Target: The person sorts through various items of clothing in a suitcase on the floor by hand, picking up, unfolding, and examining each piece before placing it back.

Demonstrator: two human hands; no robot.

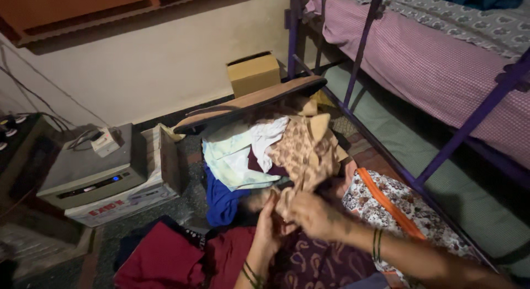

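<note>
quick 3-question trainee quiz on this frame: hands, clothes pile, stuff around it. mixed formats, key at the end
1. True or false: both the left hand and the right hand grip the brown patterned cloth.
2. What lies directly left of the clothes pile? A) grey machine on a box B) a bucket C) a chair
3. Fill in: the bed frame at right is ____ in colour.

Key: 1 true; 2 A; 3 purple

A grey machine (88,175) sits far left; a cardboard box (253,73) by the far wall; a purple-framed bed (441,73) right
</note>
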